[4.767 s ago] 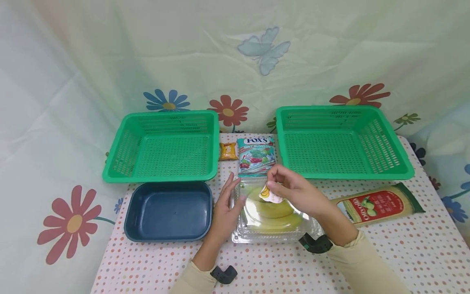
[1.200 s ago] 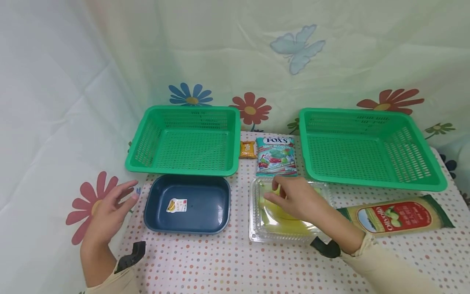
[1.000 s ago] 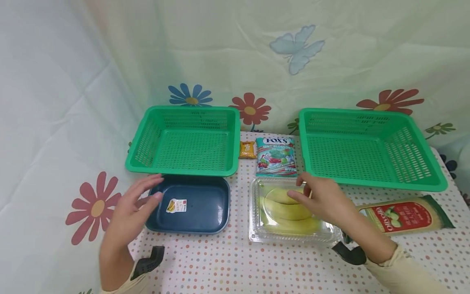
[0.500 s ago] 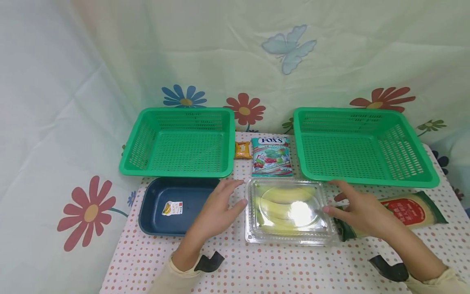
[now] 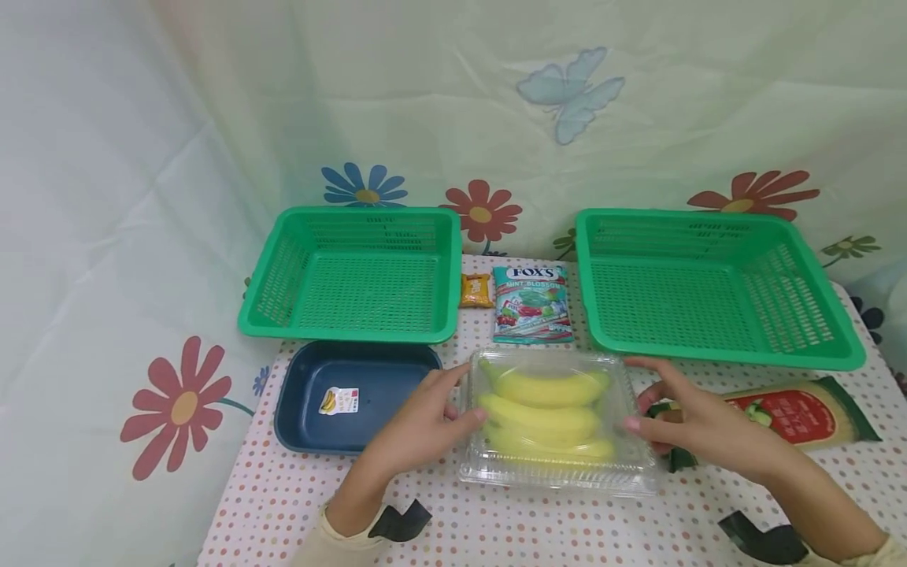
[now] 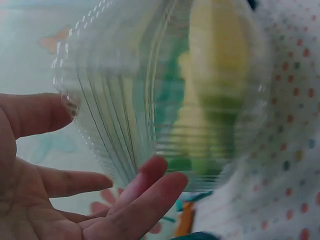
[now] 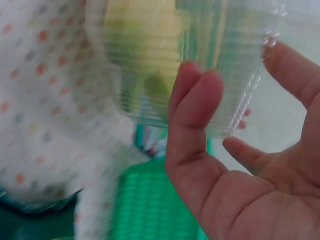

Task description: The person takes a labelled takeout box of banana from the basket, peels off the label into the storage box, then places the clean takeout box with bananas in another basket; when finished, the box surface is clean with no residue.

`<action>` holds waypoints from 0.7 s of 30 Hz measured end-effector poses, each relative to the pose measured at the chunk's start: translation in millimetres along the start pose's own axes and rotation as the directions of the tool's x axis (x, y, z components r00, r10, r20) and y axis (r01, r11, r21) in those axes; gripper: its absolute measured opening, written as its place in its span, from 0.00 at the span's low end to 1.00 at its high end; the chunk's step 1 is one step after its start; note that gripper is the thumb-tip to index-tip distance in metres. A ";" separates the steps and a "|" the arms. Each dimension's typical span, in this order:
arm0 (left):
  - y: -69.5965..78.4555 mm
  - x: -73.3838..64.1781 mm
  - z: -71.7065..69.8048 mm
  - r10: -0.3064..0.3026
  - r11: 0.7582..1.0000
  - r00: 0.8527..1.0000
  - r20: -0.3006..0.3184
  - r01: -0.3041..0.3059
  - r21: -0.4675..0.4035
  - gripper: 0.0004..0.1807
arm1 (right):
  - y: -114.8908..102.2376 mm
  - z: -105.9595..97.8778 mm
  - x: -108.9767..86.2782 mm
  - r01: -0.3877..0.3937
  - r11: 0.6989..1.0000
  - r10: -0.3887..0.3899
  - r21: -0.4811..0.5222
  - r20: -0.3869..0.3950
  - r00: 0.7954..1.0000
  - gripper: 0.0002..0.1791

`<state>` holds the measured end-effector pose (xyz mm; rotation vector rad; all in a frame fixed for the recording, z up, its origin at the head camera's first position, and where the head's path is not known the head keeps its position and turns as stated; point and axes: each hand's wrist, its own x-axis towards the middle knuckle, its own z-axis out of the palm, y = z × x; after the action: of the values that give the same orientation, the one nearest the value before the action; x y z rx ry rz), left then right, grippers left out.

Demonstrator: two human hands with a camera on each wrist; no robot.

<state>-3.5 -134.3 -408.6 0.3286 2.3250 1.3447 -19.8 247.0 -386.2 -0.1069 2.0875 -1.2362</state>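
Observation:
A clear plastic clamshell box (image 5: 560, 472) holding several yellow bananas (image 5: 549, 425) is at the centre of the head view. My left hand (image 5: 418, 425) grips its left side, with the thumb at the lid's edge. Opposite it, my right hand (image 5: 708, 425) grips the right side. Both wrist views show fingertips (image 7: 197, 100) pressed against the ribbed side walls of the box. Left of the box, a banana-printed sticker (image 5: 338, 401) lies inside a dark blue tub (image 5: 298, 441), partly overlapped by my left hand.
Two green plastic baskets (image 5: 354, 331) (image 5: 723, 358) stand at the back. Between them lie a small orange packet (image 5: 475, 290) and a Fox's candy bag (image 5: 533, 307). An Olivoila pasta pack (image 5: 801, 413) lies at the right, partly behind my right hand. The tablecloth (image 5: 439, 528) is dotted.
The sticker, earlier pinched in my right hand above the box, now lies in the tub. My hands have closed in on both sides of the box, which appears raised and slightly tilted.

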 end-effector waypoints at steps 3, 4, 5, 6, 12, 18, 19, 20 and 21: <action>7.5 -16.8 -14.7 -0.008 1.000 1.000 -0.003 0.008 -0.014 0.41 | -15.0 -1.3 -2.3 0.037 0.999 -0.038 0.038 0.043 0.998 0.45; 9.7 -21.1 -19.2 -0.006 1.000 1.000 -0.015 0.006 -0.015 0.41 | -20.9 -1.3 -2.0 0.054 0.998 -0.056 0.042 0.047 0.997 0.44; 12.0 -24.6 -23.8 -0.003 1.000 1.000 -0.028 0.002 -0.017 0.40 | -27.2 -1.0 -0.9 0.076 0.996 -0.078 0.039 0.046 0.996 0.44; 13.9 -27.6 -28.5 -0.004 1.000 0.999 -0.042 0.003 -0.028 0.40 | -34.0 -0.4 0.9 0.100 0.995 -0.101 0.030 0.037 0.994 0.43; 20.4 -33.7 -64.0 0.026 0.995 0.984 -0.175 -0.043 -0.090 0.39 | -76.0 4.9 24.1 0.238 0.971 -0.239 -0.027 -0.045 0.970 0.45; 19.6 -27.2 -122.9 0.055 0.998 0.939 -0.340 -0.038 0.058 0.35 | -116.7 18.9 70.0 0.318 0.946 -0.324 -0.062 -0.130 0.937 0.46; 18.1 -24.8 -133.0 0.052 0.996 0.932 -0.359 -0.022 0.087 0.35 | -122.1 22.8 79.5 0.324 0.944 -0.330 -0.066 -0.144 0.933 0.45; 15.8 -22.1 -142.9 0.047 0.994 0.927 -0.372 -0.006 0.111 0.34 | -127.1 27.3 90.0 0.331 0.941 -0.339 -0.074 -0.161 0.927 0.45; 12.8 -19.2 -152.6 0.036 0.993 0.925 -0.378 0.010 0.121 0.34 | -131.7 31.8 100.5 0.341 0.937 -0.350 -0.083 -0.175 0.920 0.45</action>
<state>-59.7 -252.2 -326.3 0.1256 2.7343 1.3756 -111.5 112.0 -343.3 -0.4139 2.3339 -1.4467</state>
